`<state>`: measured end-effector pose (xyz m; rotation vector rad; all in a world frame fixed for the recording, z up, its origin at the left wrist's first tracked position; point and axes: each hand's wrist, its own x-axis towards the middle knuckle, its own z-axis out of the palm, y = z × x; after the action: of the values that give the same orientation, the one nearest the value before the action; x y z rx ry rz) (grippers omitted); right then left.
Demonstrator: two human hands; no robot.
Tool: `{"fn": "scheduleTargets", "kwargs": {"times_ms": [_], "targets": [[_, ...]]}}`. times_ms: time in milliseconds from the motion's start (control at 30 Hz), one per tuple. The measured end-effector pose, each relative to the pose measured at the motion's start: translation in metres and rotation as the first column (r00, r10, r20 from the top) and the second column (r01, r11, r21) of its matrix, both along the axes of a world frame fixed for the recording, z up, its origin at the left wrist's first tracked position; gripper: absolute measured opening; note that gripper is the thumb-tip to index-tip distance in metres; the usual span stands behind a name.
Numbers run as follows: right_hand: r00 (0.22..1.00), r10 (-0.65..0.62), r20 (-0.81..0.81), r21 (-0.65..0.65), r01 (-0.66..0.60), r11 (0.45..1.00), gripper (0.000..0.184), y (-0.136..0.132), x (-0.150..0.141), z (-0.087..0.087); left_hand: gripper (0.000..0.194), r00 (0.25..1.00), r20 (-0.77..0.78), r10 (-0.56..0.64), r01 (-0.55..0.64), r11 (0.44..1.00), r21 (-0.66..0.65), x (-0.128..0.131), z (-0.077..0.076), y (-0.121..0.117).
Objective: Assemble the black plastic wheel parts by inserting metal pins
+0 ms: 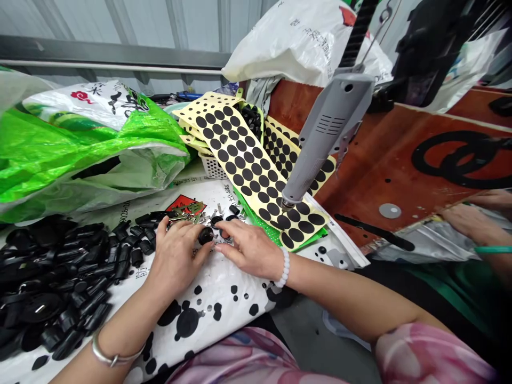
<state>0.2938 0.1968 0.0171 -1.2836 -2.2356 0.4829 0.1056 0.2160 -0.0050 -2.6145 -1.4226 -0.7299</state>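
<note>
Pink sleeve (pixel 432 354) foremost, left hand (pixel 176 256) pinches a round black part (pixel 206 236) beside right hand (pixel 254 249), whose grip is unclear.

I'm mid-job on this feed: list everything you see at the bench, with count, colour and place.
Round black part: one, black, between the hands
Black plastic parts: many, black, heaped at left
Small metal pieces: several, gold and silver, beyond the hands
Dotted sheets: several, cream with black discs, centre
Basket: one, white, partly under the sheets
Electric screwdriver: one, grey, above the sheets
Green-and-white bag: one, rear left
White bag: one, rear
Panel: one, reddish brown, right
Wall: one, grey, back
Co-worker's arm: at least one, teal band, right edge
Left hand: one, bare, beside the round black part, grip unclear
Right hand: one, bare, opposite, grip unclear
</note>
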Motion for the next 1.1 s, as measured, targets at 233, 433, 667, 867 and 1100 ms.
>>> {"fn": "scheduleTargets", "kwargs": {"times_ms": [233,433,667,867,1100], "targets": [[0.629,-0.084,-0.773,-0.277,-0.215,0.936,0.032,-0.003,-0.013,-0.004,0.033,0.789,0.599,0.135,0.056,0.956,-0.289,-0.008,0.022,-0.036],[0.454,-0.084,-0.887,-0.366,-0.582,0.726,0.029,-0.02,-0.032,-0.003,0.029,0.594,0.778,0.206,0.184,0.907,-0.38,-0.009,0.023,-0.057],[0.408,-0.128,-0.904,-0.359,-0.564,0.744,0.03,-0.04,-0.042,-0.004,0.031,0.533,0.83,0.165,0.164,0.942,-0.293,-0.018,0.025,-0.081],[0.37,-0.187,-0.91,-0.386,-0.589,0.71,0.028,-0.046,-0.041,-0.017,0.039,0.66,0.743,0.108,0.121,0.962,-0.247,-0.027,0.024,-0.091],[0.337,-0.197,-0.921,-0.372,-0.602,0.707,0.021,-0.049,-0.04,-0.028,0.043,0.78,0.626,-0.021,0.091,0.993,-0.08,-0.023,0.031,-0.097]]}}
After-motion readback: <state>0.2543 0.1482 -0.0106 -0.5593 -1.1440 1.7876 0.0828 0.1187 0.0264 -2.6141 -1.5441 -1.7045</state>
